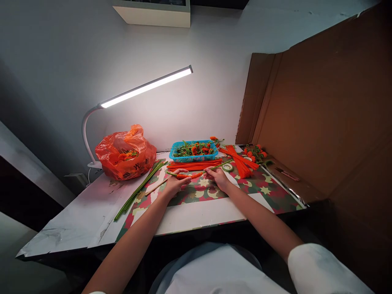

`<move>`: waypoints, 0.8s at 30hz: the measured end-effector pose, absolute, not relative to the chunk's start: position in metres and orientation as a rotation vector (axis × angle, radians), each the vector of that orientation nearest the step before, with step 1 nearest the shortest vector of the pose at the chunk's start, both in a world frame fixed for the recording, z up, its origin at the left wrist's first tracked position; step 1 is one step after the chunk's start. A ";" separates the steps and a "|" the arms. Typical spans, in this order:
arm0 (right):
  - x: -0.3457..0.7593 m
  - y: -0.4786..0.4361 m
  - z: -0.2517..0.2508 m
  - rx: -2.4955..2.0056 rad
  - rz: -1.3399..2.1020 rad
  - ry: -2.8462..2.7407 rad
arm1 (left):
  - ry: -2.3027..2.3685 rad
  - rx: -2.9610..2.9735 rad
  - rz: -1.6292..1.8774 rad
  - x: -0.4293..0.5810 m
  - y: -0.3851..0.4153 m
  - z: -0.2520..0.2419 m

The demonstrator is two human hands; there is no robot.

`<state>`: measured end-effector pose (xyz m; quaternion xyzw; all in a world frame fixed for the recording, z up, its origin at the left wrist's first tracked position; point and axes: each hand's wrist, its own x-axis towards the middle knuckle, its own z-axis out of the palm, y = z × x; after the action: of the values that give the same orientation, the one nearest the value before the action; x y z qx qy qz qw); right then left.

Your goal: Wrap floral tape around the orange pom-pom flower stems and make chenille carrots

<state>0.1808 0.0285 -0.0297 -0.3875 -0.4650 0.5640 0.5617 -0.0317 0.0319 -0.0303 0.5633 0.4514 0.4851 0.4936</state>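
Note:
My left hand (pixel 176 182) and my right hand (pixel 218 177) hold between them an orange pipe cleaner piece (pixel 191 176) wound on a green stem that runs up to the right. Both hands have their fingers pinched on it, just above the patterned red and green paper (pixel 263 183) on the table. A row of straight orange pipe cleaners (pixel 192 165) lies just beyond my hands. A roll of green tape (pixel 227 167) sits near my right hand.
A blue basket (pixel 193 150) of orange flowers stands at the back. An orange plastic bag (pixel 125 153) sits at the left, below a lit desk lamp (pixel 147 86). Long green stems (pixel 139 190) lie diagonally at the left. More orange pipe cleaners (pixel 240 161) and flowers (pixel 255 154) are right. Cardboard (pixel 321 106) walls the right side.

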 end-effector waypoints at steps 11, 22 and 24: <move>0.181 0.028 -0.030 -0.906 1.353 -1.059 | 1.032 1.162 1.242 -0.033 0.035 -0.029; 0.177 0.028 -0.034 -0.923 1.353 -1.170 | 0.984 1.013 1.400 -0.036 0.052 -0.031; 0.176 0.028 -0.035 -0.927 1.341 -1.215 | 1.006 1.047 1.408 -0.037 0.052 -0.031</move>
<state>0.1758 0.0276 -0.0345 -0.3875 -0.5082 0.5610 0.5262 -0.0366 0.0516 -0.0311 0.4388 0.4216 0.5898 0.5309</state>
